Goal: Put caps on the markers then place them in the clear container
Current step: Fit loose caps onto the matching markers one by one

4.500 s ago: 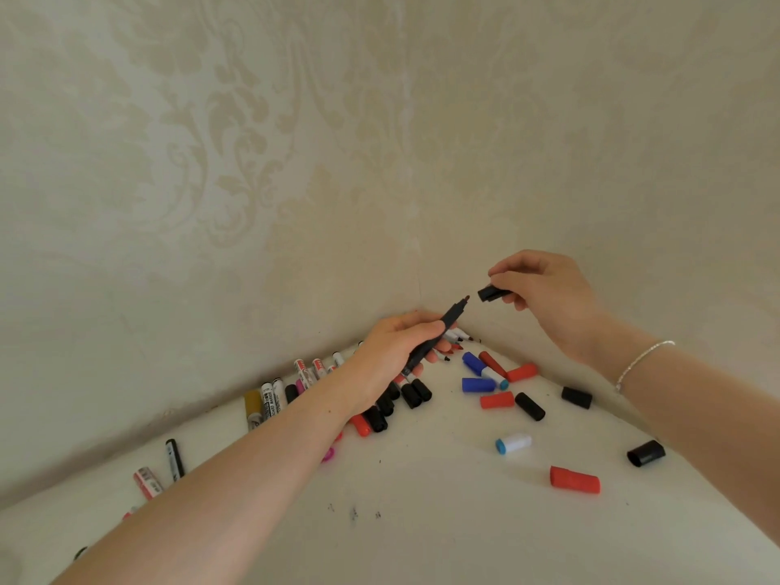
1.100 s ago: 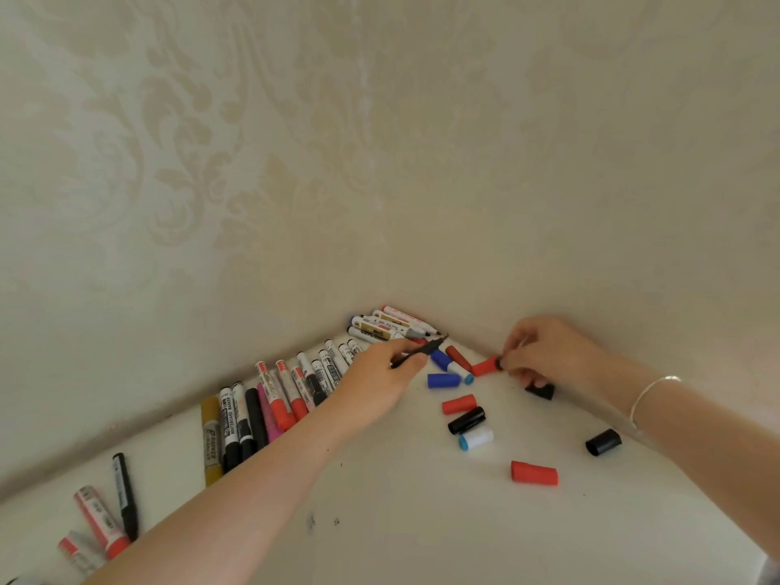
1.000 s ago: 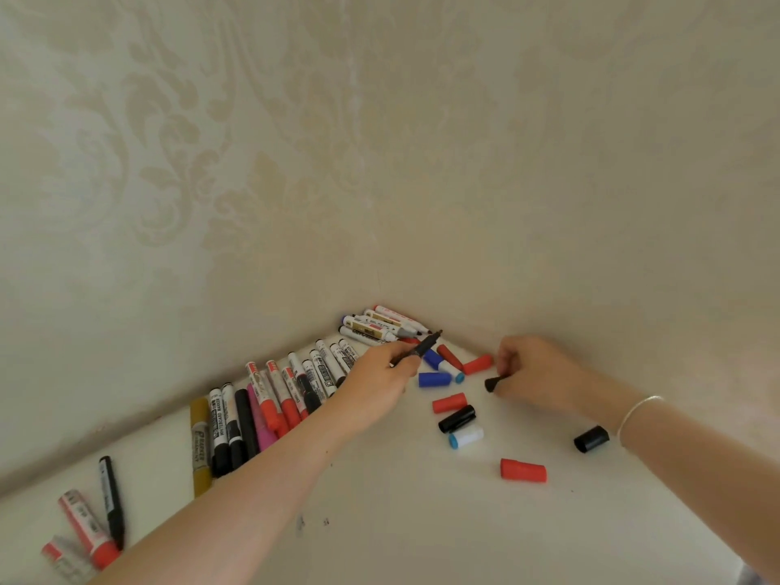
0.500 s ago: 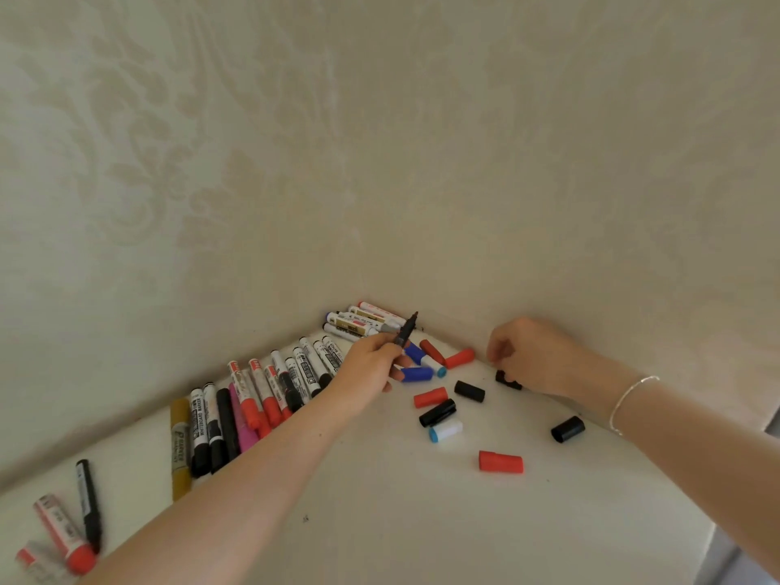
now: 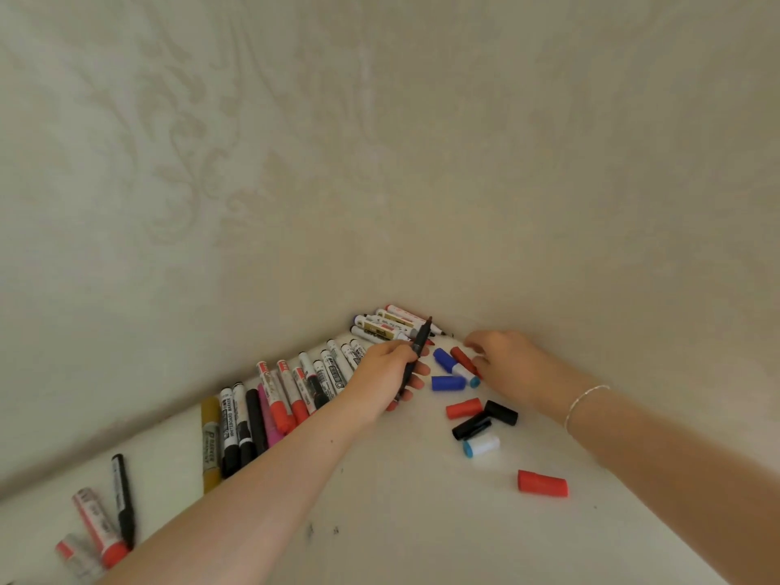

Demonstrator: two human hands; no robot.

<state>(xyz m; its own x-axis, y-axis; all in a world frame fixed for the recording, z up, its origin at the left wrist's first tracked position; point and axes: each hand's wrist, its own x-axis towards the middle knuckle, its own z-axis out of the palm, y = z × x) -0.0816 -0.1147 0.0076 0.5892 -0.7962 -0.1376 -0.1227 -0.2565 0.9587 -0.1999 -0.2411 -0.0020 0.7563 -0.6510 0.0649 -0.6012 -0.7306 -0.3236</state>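
Observation:
My left hand (image 5: 386,375) grips a thin black marker (image 5: 415,356), its uncapped tip pointing up toward the corner. My right hand (image 5: 504,361) reaches into the corner with bent fingers over the loose caps, holding nothing I can see. Its thumb touches the end of a dark red cap (image 5: 461,357). Beside that lie two blue caps (image 5: 447,382) and a white cap with a light blue end (image 5: 467,374). Nearer me are a red cap (image 5: 464,408), two black caps (image 5: 501,412) and a white and blue cap (image 5: 481,446). The clear container is not in view.
A row of markers (image 5: 274,399) lies along the left wall, with a cluster of markers (image 5: 390,323) in the corner. A black pen (image 5: 122,498) and red-ended markers (image 5: 99,525) lie at the lower left. A lone red cap (image 5: 542,483) lies right of centre on the white tabletop (image 5: 401,521).
My right hand let go of the black cap it held and moved left into the corner, onto the red cap. My left hand tilted the black marker more upright.

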